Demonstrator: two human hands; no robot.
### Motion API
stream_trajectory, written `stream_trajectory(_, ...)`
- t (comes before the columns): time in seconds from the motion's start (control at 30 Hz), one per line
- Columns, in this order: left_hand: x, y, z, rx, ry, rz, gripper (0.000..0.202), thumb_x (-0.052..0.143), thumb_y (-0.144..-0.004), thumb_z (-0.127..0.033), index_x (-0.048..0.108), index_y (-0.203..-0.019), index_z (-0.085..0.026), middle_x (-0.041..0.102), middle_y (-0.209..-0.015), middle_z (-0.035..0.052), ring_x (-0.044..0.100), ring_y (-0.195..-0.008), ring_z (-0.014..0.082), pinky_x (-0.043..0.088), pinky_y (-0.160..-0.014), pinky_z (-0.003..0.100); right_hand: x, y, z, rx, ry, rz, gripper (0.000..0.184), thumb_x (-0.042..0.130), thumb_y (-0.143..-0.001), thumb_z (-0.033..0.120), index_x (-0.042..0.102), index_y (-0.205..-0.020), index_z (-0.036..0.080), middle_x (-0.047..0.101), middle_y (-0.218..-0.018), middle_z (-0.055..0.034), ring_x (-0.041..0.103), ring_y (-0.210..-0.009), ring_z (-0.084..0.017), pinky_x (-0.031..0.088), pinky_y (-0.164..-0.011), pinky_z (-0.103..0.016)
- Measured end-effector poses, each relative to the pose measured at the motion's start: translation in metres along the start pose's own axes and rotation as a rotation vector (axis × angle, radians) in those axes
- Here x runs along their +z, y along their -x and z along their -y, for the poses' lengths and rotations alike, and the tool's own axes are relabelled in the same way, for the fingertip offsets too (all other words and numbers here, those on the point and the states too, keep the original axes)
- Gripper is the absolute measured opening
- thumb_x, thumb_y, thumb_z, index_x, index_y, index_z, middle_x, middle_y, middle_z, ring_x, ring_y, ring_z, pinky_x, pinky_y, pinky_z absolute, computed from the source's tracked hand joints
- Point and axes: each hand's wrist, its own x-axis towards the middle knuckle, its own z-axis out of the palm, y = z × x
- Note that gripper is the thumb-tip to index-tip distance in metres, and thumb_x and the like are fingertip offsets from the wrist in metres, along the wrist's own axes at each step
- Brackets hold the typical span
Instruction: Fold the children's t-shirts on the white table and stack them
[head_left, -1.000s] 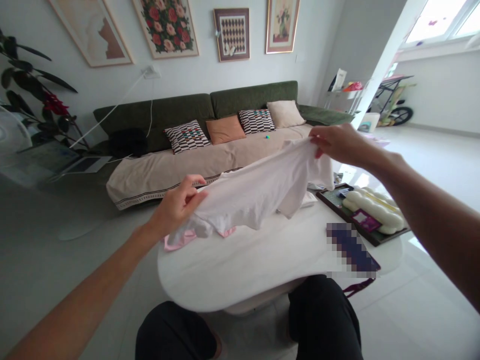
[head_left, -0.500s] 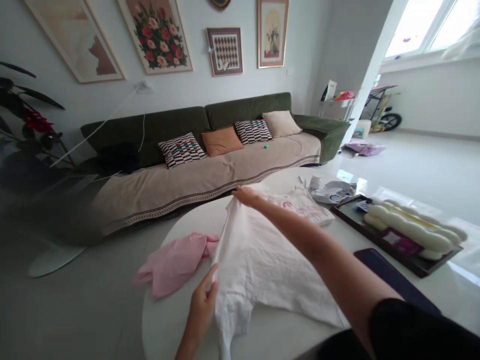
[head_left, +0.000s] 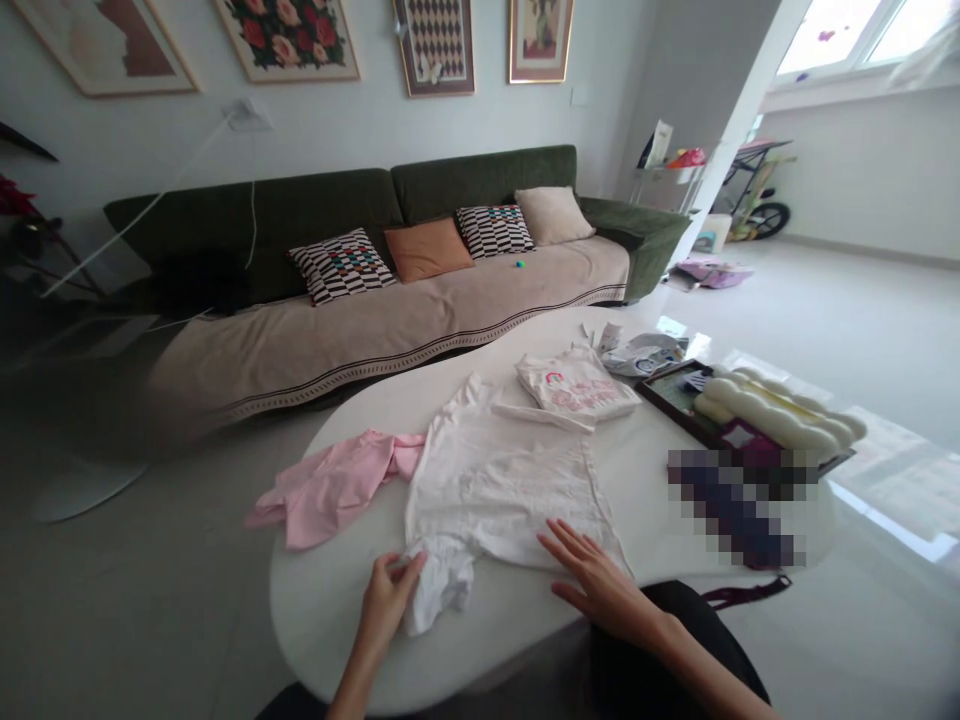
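Note:
A white shirt [head_left: 510, 480] lies spread on the white table [head_left: 330, 630], one sleeve folded across it near the far right. My left hand [head_left: 386, 595] pinches the shirt at its near left corner, where the cloth bunches up. Fingers spread, my right hand [head_left: 600, 590] is at the shirt's near edge, palm down; whether it presses on the cloth I cannot tell. Left of the shirt lies a crumpled pink garment [head_left: 337, 490], partly over the table's edge. Beyond it, at the far right, sits a folded white shirt with a pink print [head_left: 577, 385].
A dark tray [head_left: 675, 405] with a puffy cream-coloured object [head_left: 780, 410] stands on the right. A blurred-out dark item [head_left: 727, 510] lies before it. A crumpled plastic bag [head_left: 645, 353] is at the back. Behind the table stands a green sofa [head_left: 480, 170] with cushions.
My right hand has let go of the shirt's far edge and come back to its near side, fingers spread. The shirt now lies flatter. My left hand stays at the near left corner.

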Motion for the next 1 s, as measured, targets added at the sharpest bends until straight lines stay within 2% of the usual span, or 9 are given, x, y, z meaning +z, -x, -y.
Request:
stream_trajectory(0.07,0.005,0.016,0.002,0.038,0.006,0.122,0.051,0.065,-0.055,-0.052,0.058,-0.083,-0.010,0.065,-0.073,0.0078,0.061,-0.073,0.0212,0.045,-0.064,0.027,0.011,0.024,-0.012,0.009,0.068,0.053,0.060,0.044,-0.082,0.044,0.021,-0.137,0.032,0.018,-0.144,-0.0037,0.012,-0.132,-0.026,0.022,-0.102,-0.048)
stream_trajectory(0.17,0.010,0.034,0.000,0.058,0.050,0.236,0.041,0.064,-0.057,-0.050,0.060,-0.072,-0.011,0.064,-0.070,0.0050,0.059,-0.071,0.0185,0.043,-0.063,0.024,0.018,0.031,-0.021,-0.010,0.137,0.052,0.060,0.041,-0.083,0.045,0.019,-0.137,0.031,0.016,-0.144,-0.0033,0.010,-0.132,-0.024,0.019,-0.102,-0.048)
stream_trajectory(0.33,0.014,0.045,0.004,-0.042,0.149,0.122,0.028,0.058,-0.068,-0.030,0.053,-0.090,-0.014,0.063,-0.072,0.0028,0.060,-0.065,0.0145,0.044,-0.060,0.023,0.014,0.040,-0.031,-0.074,0.194,0.048,0.057,0.039,-0.084,0.036,0.020,-0.137,0.028,0.017,-0.144,-0.0029,0.011,-0.132,-0.022,0.021,-0.103,-0.043)
stream_trajectory(0.47,0.017,0.052,0.015,-0.077,0.152,-0.014,0.040,0.054,-0.070,-0.018,0.043,-0.109,-0.014,0.059,-0.065,0.0002,0.057,-0.055,0.0114,0.044,-0.054,0.021,0.006,0.054,-0.033,-0.006,0.240,0.010,0.057,0.042,-0.081,0.027,0.026,-0.136,0.024,0.027,-0.141,-0.0067,0.021,-0.130,-0.024,0.023,-0.100,-0.046)
stream_trajectory(0.53,0.018,0.058,0.015,-0.052,0.199,0.026,0.053,0.054,-0.071,-0.018,0.036,-0.120,-0.018,0.060,-0.067,-0.0003,0.057,-0.054,0.0105,0.044,-0.053,0.020,0.008,0.051,-0.011,0.052,0.240,-0.076,0.057,0.047,-0.078,0.028,0.032,-0.133,0.020,0.034,-0.137,-0.0128,0.028,-0.126,-0.029,0.025,-0.097,-0.048)
stream_trajectory(0.63,0.018,0.068,0.007,-0.049,0.323,0.133,0.065,0.054,-0.072,-0.018,0.025,-0.130,-0.025,0.061,-0.075,0.0004,0.058,-0.055,0.0103,0.046,-0.052,0.021,0.023,0.030,0.048,-0.017,0.086,-0.135,0.051,0.052,-0.076,0.037,0.042,-0.122,0.019,0.050,-0.119,-0.0133,0.046,-0.109,-0.026,0.035,-0.088,-0.040)
stream_trajectory(0.77,0.017,0.076,-0.005,-0.115,0.446,0.266,0.054,0.054,-0.071,-0.018,0.039,-0.122,-0.021,0.062,-0.080,0.0026,0.058,-0.057,0.0098,0.046,-0.050,0.021,0.056,-0.008,0.115,0.062,-0.039,-0.163,0.042,0.057,-0.072,0.044,0.048,-0.103,0.018,0.059,-0.092,-0.0086,0.052,-0.089,-0.025,0.038,-0.078,-0.037)
stream_trajectory(0.87,0.014,0.074,-0.004,-0.168,0.450,0.291,0.043,0.056,-0.071,-0.018,0.049,-0.113,-0.014,0.062,-0.076,0.0035,0.056,-0.056,0.0089,0.046,-0.053,0.021,0.073,-0.024,0.128,0.150,-0.032,-0.213,0.017,0.049,-0.077,0.021,0.049,-0.093,0.018,0.059,-0.083,-0.0064,0.052,-0.082,-0.022,0.036,-0.076,-0.035)
stream_trajectory(1.0,0.007,0.069,0.005,-0.136,0.383,0.260,0.044,0.057,-0.069,-0.021,0.052,-0.112,-0.010,0.062,-0.073,0.0035,0.056,-0.056,0.0092,0.046,-0.056,0.022,0.074,-0.013,0.126,0.111,-0.052,-0.267,0.016,0.044,-0.074,0.009,0.052,-0.084,0.018,0.060,-0.081,-0.0063,0.052,-0.081,-0.021,0.037,-0.075,-0.033)
